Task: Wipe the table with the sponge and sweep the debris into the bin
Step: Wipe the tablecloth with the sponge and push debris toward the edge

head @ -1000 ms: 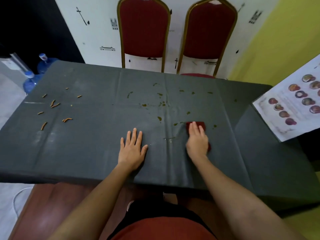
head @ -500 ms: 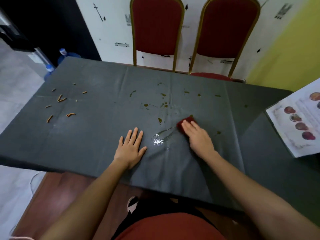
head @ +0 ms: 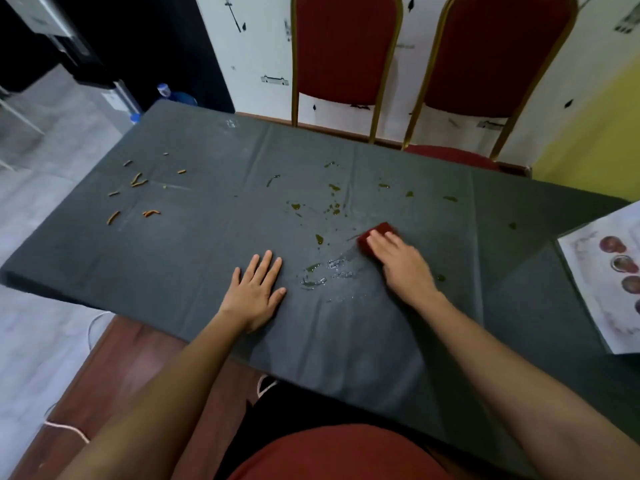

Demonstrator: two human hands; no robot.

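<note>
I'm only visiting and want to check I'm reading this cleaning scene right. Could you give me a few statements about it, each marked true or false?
1. The right hand presses a dark red sponge onto the table. True.
2. The left hand holds a brush. False: it lies flat on the table and holds nothing.
3. Orange crumbs lie on the table's left part. True.
4. The sponge sits among the orange crumbs. False: it is right of centre, well apart from them, near green-brown spots.
5. Three chairs stand behind the table. False: two red chairs do.
</note>
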